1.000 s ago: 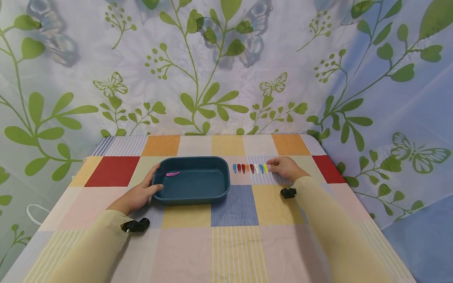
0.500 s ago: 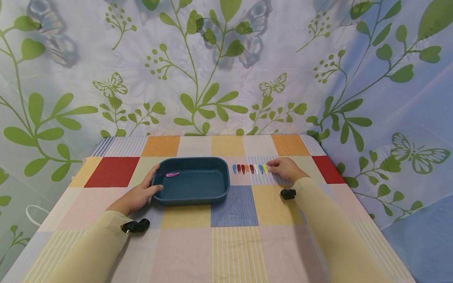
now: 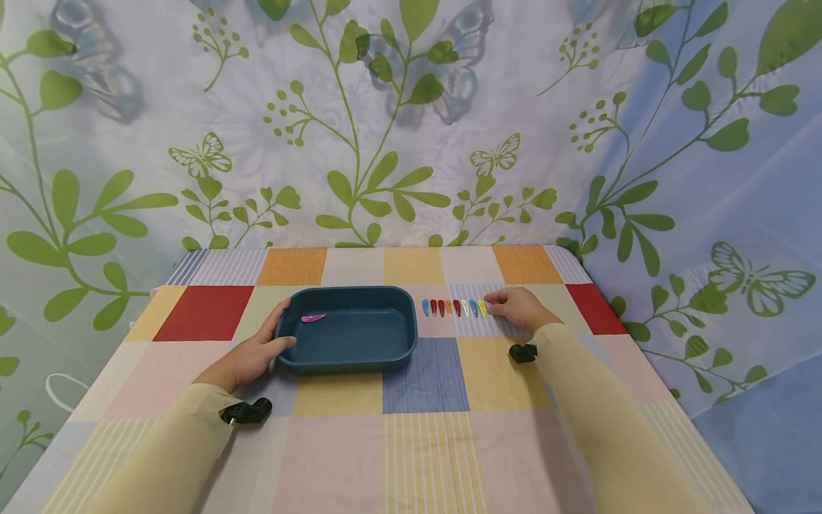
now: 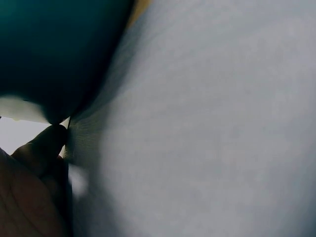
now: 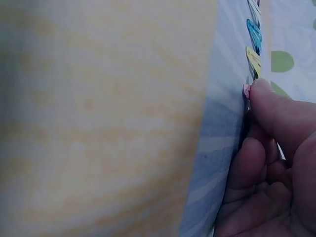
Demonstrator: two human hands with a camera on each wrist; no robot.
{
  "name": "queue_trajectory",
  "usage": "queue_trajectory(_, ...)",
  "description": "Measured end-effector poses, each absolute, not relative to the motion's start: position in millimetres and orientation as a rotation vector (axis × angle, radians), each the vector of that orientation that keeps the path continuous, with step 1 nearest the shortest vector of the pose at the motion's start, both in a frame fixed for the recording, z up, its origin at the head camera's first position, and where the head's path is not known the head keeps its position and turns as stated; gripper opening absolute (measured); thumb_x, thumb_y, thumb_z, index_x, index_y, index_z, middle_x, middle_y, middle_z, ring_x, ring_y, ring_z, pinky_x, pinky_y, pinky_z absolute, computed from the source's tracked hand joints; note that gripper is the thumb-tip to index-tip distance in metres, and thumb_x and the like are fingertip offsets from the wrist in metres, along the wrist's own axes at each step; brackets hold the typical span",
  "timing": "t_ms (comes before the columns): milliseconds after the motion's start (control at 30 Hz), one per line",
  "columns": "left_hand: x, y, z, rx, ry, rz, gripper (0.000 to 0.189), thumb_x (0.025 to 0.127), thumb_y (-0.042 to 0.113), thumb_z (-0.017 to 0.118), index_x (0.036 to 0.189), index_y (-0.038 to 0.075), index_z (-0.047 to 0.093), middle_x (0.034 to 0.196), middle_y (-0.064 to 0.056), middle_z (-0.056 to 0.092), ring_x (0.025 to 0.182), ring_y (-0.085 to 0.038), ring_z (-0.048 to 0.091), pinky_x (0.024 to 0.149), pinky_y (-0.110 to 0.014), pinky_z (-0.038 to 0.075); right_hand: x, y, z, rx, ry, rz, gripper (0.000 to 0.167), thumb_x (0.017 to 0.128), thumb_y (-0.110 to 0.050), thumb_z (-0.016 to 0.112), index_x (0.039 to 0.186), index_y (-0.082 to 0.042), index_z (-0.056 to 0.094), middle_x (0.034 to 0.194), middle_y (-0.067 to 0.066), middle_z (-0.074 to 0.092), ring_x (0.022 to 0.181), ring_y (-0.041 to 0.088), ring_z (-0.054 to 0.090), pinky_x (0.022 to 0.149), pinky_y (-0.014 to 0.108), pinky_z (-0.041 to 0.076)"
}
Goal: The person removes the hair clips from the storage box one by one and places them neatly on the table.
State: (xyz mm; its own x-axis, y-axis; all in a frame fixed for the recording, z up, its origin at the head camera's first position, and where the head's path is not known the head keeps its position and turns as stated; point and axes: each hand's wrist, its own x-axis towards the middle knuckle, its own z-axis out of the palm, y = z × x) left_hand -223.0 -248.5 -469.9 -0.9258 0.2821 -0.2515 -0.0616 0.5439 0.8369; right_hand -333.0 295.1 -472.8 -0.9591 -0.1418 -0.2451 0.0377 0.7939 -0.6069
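A dark teal rectangular tray [image 3: 349, 365] stands left of the middle of the table, a magenta snap hair clip [image 3: 313, 318] lying inside it. My left hand [image 3: 250, 355] grips the tray's left end, thumb at the near rim. To the tray's right runs a row of hair clips: blue [image 3: 425, 307], red, orange, white, and at its right end yellow [image 5: 253, 60]. Just past the yellow one, my right hand [image 3: 519, 308] pinches a pink hair clip [image 5: 246, 91]. Thumb and fingertips cover most of that clip.
A patchwork-patterned cloth [image 3: 334, 457] covers the table. Behind it and at the right hangs a leaf-printed curtain [image 3: 411, 128]. A white loop [image 3: 59, 392] hangs off the table's left edge. Black wrist cameras [image 3: 247, 411] sit at both sleeves.
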Motion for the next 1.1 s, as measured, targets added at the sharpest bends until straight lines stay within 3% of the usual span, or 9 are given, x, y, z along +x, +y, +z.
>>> queue_trajectory(400, -222.9, -248.6, -469.9, 0.181, 2.434, 1.333, 0.084, 0.109, 0.035, 0.049, 0.168, 0.042, -0.010, 0.178, -0.015, -0.010, 0.159, -0.055, -0.001, 0.118, -0.083, 0.014, -331.8, 296.1, -472.4, -0.051, 2.669, -0.961, 0.045, 0.104, -0.023, 0.066, 0.146, -0.006, 0.063, 0.147, 0.019, 0.062, 0.144, 0.037, 0.049, 0.122, 0.055, 0.037)
queue_trajectory(767, -222.9, -252.0, -470.5, 0.179, 2.431, 1.344, 0.083, 0.109, 0.036, 0.049, 0.168, 0.043, -0.009, 0.178, -0.015, -0.009, 0.160, -0.054, -0.001, 0.118, -0.083, 0.013, -331.9, 295.8, -473.5, -0.086, 2.668, -1.014, 0.046, 0.103, -0.024, 0.068, 0.145, -0.006, 0.064, 0.143, 0.020, 0.064, 0.137, 0.035, 0.054, 0.119, 0.054, 0.040)
queue_trajectory(967, -223.1, -251.8, -471.0, 0.171, 2.426, 1.353, 0.084, 0.108, 0.035, 0.050, 0.167, 0.045, -0.009, 0.178, -0.015, -0.008, 0.160, -0.054, -0.001, 0.119, -0.082, 0.015, -332.1, 299.3, -472.5, -0.107, 2.636, -1.020, 0.051, 0.104, -0.029, 0.066, 0.150, -0.008, 0.059, 0.152, 0.022, 0.057, 0.145, 0.038, 0.047, 0.122, 0.055, 0.037)
queue_trajectory(1100, -224.9, -249.9, -471.1, 0.162, 2.412, 1.355, 0.086, 0.108, 0.037, 0.052, 0.166, 0.049, -0.010, 0.178, -0.014, -0.008, 0.160, -0.054, 0.000, 0.119, -0.081, 0.018, -333.2, 303.1, -464.7, -0.106, 2.642, -1.011, 0.052, 0.105, -0.029, 0.065, 0.151, -0.008, 0.057, 0.148, 0.021, 0.059, 0.130, 0.034, 0.056, 0.109, 0.048, 0.048)
